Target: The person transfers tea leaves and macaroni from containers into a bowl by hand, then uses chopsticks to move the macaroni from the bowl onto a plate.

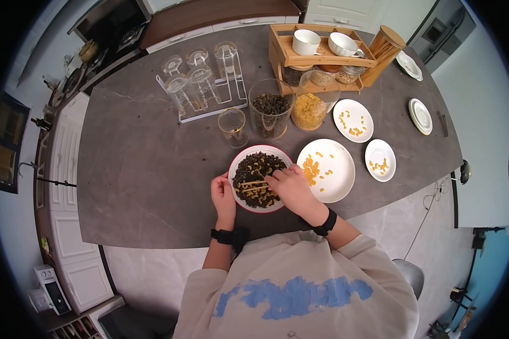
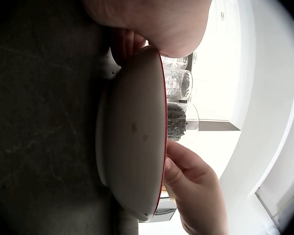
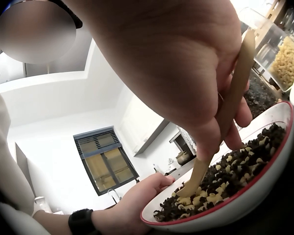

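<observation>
Pointing leftward, the wooden tongs [image 3: 236, 83] slant lengthwise down into the bowl [image 3: 262, 192].

L wrist cam: bowl [image 2: 132, 132] wall hides its contents from me; L hand [image 2: 152, 22] cut off up top, R hand [image 2: 201, 196] at btm. Head cam: R hand covers rear of wooden tongs [image 1: 254, 182]. R wrist cam: jar [image 3: 288, 61] cut off at R edge, round patch [image 3: 35, 32] top L blurred, can't ID.
</observation>
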The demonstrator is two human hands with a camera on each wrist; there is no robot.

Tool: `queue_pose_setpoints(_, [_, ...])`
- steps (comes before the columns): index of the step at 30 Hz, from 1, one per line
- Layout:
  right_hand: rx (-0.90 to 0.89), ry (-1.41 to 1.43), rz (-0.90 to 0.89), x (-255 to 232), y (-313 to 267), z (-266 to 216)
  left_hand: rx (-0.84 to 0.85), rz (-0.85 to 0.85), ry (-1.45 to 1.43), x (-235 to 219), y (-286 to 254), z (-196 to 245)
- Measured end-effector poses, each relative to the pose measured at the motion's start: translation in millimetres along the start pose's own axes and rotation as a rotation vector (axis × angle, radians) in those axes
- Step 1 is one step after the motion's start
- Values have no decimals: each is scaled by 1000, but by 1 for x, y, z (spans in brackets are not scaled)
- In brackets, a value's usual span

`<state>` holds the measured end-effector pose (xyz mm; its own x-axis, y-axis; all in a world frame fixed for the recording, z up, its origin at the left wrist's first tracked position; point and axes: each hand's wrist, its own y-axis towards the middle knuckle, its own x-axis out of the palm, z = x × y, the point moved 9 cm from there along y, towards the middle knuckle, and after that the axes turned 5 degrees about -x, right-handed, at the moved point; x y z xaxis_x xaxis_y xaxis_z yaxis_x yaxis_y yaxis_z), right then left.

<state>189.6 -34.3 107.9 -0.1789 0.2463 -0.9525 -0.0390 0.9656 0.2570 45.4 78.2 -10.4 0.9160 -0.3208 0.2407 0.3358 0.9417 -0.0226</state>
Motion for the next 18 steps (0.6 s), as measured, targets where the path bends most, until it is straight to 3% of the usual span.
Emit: queue_pose_setpoints(18, [36,-2,54,4,7,6,7,-12,-12,0,1,0])
